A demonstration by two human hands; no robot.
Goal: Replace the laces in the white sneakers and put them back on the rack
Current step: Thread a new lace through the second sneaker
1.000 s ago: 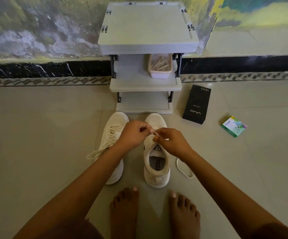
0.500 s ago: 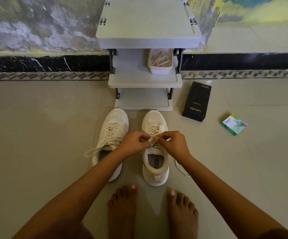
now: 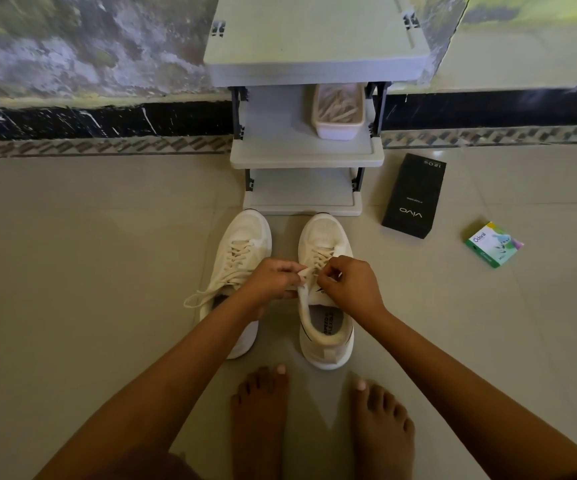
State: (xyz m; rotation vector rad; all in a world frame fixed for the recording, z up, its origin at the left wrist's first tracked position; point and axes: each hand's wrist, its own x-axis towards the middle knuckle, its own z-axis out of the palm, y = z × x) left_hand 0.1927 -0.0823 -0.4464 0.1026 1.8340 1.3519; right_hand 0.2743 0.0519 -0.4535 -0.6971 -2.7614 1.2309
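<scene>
Tiled floor (image 3: 107,271) runs up to the rack (image 3: 306,155); both white sneakers (image 3: 242,244) stand just before it. Your left hand (image 3: 273,282) and right hand (image 3: 349,285) each pinch the lace (image 3: 303,271) over the right sneaker (image 3: 325,348). Likely tying: next, draw the knot snug.

Left hand (image 3: 273,282), right hand (image 3: 353,285) bare; forearms (image 3: 183,362), feet (image 3: 263,420) bare

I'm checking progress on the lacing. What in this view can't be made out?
- Head view: the lace ends on the right sneaker, covered by the left hand and right hand; knotted or not, unclear.
- The left sneaker: its heel, under the left forearm.
- The rack: its top, cut by the frame edge.
- The tub: contents too blurred.
</scene>
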